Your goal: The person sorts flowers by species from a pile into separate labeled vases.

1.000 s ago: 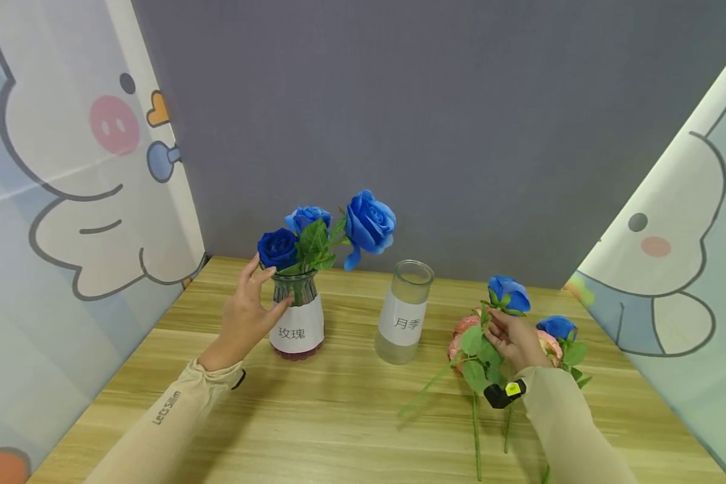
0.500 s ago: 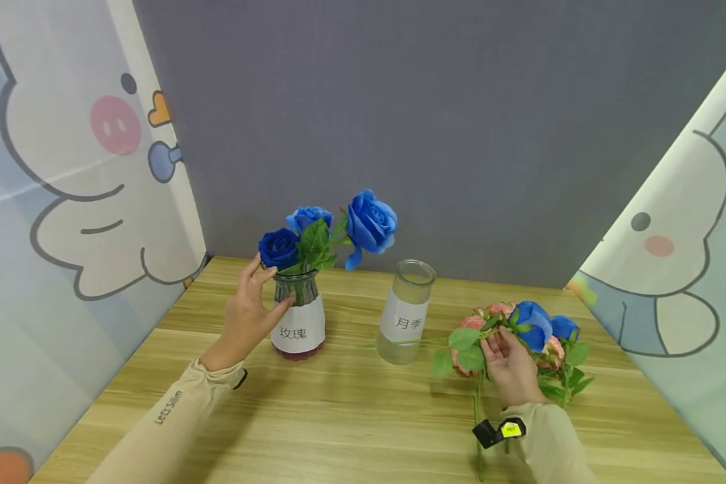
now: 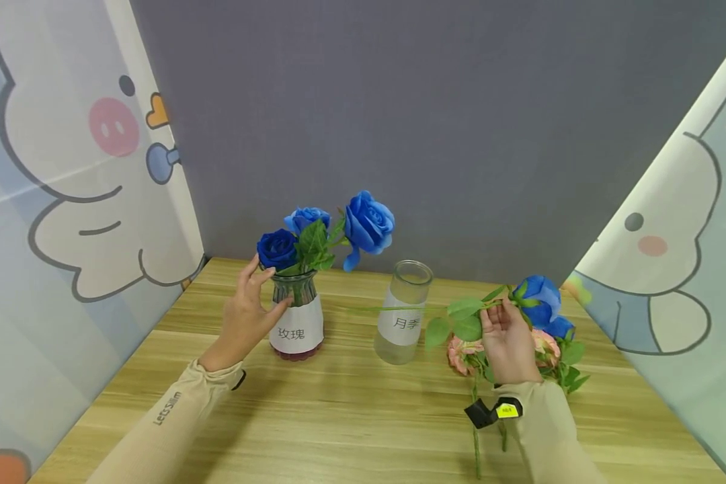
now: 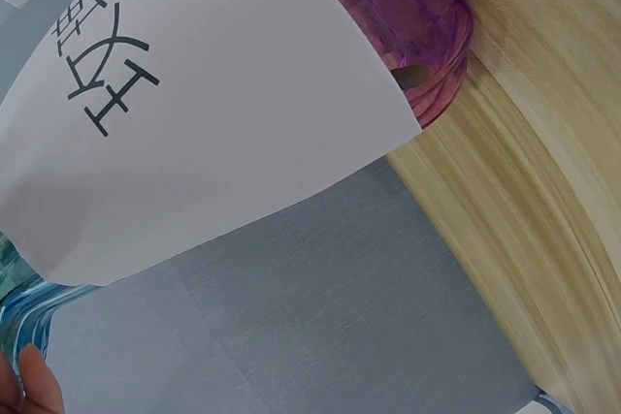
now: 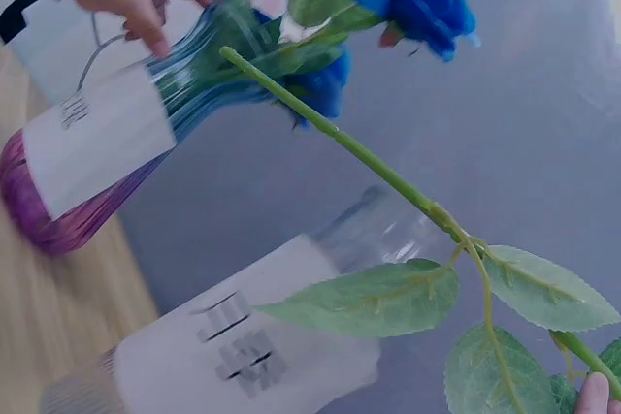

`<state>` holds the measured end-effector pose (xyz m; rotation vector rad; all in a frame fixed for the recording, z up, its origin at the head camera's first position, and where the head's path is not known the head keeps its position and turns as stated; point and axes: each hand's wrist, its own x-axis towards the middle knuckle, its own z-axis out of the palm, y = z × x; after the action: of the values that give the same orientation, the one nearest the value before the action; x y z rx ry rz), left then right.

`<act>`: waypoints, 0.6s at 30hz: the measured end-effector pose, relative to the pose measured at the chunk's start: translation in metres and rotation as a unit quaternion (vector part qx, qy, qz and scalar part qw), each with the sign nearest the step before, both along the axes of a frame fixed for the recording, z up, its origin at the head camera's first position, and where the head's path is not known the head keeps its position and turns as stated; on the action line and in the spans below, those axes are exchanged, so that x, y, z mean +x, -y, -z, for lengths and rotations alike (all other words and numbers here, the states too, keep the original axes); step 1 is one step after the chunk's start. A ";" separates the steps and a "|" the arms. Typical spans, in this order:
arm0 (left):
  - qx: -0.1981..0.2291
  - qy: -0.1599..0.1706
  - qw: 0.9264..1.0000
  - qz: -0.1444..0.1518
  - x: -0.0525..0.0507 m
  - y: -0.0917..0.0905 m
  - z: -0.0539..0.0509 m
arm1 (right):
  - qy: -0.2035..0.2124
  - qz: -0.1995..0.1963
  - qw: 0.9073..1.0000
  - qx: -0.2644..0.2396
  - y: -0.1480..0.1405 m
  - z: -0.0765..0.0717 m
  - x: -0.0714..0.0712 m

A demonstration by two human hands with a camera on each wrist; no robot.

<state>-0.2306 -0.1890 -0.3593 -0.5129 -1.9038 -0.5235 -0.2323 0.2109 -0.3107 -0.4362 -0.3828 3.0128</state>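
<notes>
My left hand [image 3: 248, 323] holds the neck of a glass vase [image 3: 284, 289], thumb in front and fingers at its left side. Several blue roses [image 3: 369, 222] with green leaves stand in this vase, which has a purple base and a white paper label; the left wrist view shows the label [image 4: 223, 123] up close. At the right, my right hand [image 3: 511, 349] pinches a blue rose [image 3: 541, 299] by its stem just below the bloom. The rose lies sideways in the air, its bare stem [image 5: 369, 162] pointing left towards the vases.
A clear, labelled glass vase [image 3: 402, 343] stands between the hands, behind the held stem in the head view. Pink flowers [image 3: 462, 353] and another blue rose [image 3: 561, 327] lie on the wooden table [image 3: 339, 423] around the right hand. A grey panel [image 3: 460, 134] closes the back.
My right hand has lifted the blue rose off the pile and turned it, so its stem swings from pointing down-left to level leftward. The left hand stays at the vase neck.
</notes>
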 end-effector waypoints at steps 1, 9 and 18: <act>0.000 0.000 1.000 0.000 0.000 0.000 0.000 | 0.003 0.003 1.000 -0.006 0.000 -0.003 0.000; 0.003 0.001 1.000 0.002 -0.001 -0.001 0.001 | 0.001 0.009 1.000 -0.006 0.000 -0.025 -0.001; 0.003 -0.001 1.000 0.004 -0.002 0.001 0.001 | -0.046 0.022 0.998 -0.038 0.017 -0.051 -0.005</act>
<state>-0.2325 -0.1895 -0.3605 -0.5183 -1.8990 -0.5335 -0.2368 0.1943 -0.2595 -0.3061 -0.2506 2.9984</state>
